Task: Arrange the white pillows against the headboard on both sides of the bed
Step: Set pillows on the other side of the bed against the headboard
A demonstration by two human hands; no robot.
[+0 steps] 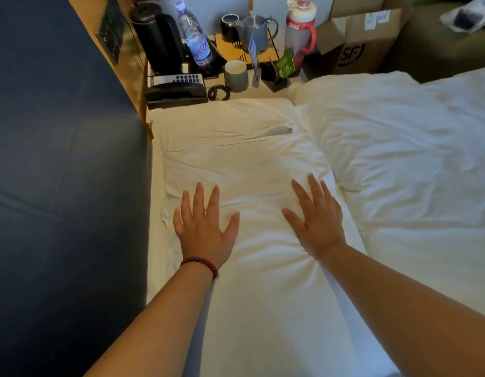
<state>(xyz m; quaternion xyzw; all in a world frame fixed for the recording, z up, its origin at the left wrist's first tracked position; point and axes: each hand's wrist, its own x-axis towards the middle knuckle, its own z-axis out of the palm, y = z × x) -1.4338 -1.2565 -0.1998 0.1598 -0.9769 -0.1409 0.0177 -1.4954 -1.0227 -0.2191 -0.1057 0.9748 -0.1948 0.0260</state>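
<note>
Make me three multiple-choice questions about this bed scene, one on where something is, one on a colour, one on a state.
1. Where is the black telephone?
A. on the duvet
B. on the nightstand beyond the pillow
C. on the floor

2. What colour is the headboard?
A. dark blue
B. red
C. white

3. How are the hands placed?
A. gripping a cup
B. clenched in fists
C. flat and open on the pillow

Answers: B, the phone sits on the nightstand past the pillow; A, the padded panel is dark blue; C, the left hand and right hand lie spread, palms down.
</note>
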